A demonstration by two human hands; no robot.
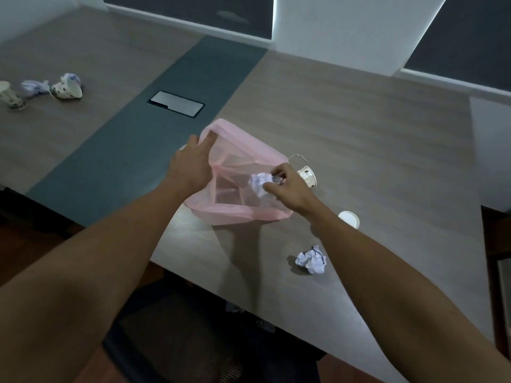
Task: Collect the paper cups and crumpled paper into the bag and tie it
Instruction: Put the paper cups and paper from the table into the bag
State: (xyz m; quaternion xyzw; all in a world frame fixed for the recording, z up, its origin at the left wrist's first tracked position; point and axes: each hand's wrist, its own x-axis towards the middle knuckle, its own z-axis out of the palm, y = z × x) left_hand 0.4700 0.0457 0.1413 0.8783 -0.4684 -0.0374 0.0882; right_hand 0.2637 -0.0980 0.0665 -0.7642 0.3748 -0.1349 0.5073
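Holding the far rim of the pink bag [237,214], the left hand [190,164] has its fingers curled over the edge and keeps the mouth wide, with the thin film lifted off the table [373,128]. The right hand [287,186] pinches a paper ball [260,183] between thumb and fingertips, right over the bag's open mouth, near its right side. Whether the ball already touches the film I cannot tell.

Just beyond the right hand a cup [307,176] lies on its side, its mouth facing right, close to the bag's corner. A second cup [349,219] sits nearer the person, just beside the right forearm, showing a round white face; which end is up I cannot tell. Nearer still, a second paper ball [311,259] rests on the table, apart from the bag.

Far off at the left end of the table lies another group: a tipped cup [66,91] with a wad [72,78] behind it, a wad [34,88] beside it, and one more cup [9,96] at the frame edge. A dark strip [154,125] runs down the middle of the table with a grey hatch [177,103] set in it. Under the near edge a chair [179,341] shows, dim.
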